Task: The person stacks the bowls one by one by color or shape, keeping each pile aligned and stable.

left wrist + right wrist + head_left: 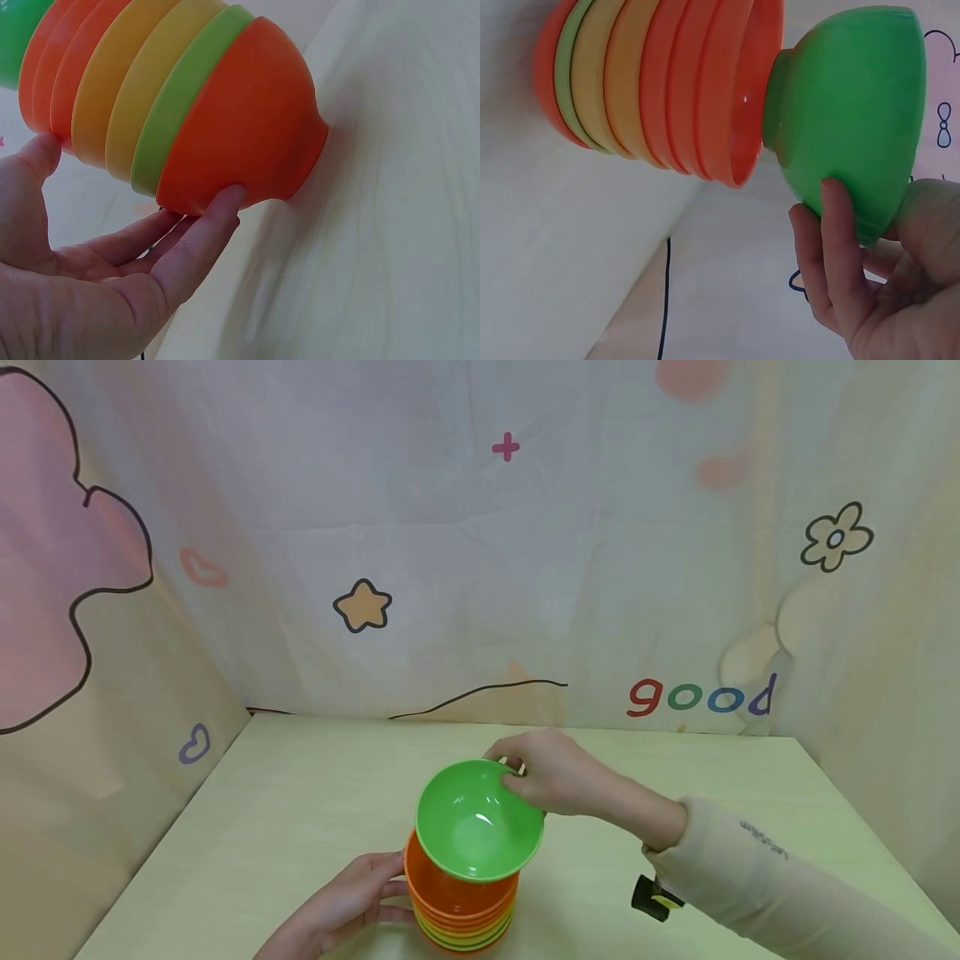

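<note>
Near the front of the table, several nested bowls stand in an upright stack. Orange bowls are on top, yellow and light green ones lie lower, and an orange bowl forms the base. My left hand rests against the stack's left side, its fingers extended along the bowls and the thumb near the upper rims. Above the stack, my right hand pinches the rim of a green bowl, thumb inside and fingers outside. In the right wrist view, this green bowl's foot is right by the top orange bowl's mouth; contact is unclear.
The pale wooden table extends around the stack. A printed cloth hangs behind it and at both sides. A small black device sits by the right sleeve.
</note>
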The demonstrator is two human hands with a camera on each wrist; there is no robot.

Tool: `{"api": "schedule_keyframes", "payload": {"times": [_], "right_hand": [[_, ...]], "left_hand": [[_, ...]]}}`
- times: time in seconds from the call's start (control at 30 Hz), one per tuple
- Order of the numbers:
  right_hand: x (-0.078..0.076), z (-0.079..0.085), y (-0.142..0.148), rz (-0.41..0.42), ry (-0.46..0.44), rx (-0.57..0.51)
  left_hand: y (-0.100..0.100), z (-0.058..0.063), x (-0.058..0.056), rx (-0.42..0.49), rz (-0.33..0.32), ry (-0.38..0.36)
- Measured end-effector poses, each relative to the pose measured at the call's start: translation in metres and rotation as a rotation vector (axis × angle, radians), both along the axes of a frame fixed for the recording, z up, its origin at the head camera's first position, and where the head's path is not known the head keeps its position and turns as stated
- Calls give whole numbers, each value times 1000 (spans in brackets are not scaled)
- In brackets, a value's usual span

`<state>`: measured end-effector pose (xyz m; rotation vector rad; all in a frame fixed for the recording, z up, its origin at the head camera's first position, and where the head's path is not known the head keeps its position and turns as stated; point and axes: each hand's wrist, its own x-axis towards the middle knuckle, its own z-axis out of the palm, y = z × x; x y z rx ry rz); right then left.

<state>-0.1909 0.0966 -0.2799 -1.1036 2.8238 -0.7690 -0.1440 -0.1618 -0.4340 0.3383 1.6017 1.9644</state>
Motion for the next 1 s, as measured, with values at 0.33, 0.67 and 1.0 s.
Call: {"api": "schedule_keyframes", "payload": {"times": [0.33, 0.67, 1.0], "right_hand": [[5, -8, -6, -12, -72, -18], [7, -16, -11, -7, -86, -17], [8, -20, -14, 1, -92, -33]], "left_hand": [[0, 2, 1, -34, 33, -39], [0, -2, 1, 0, 19, 6], [1, -2, 2, 0, 26, 9]]}}
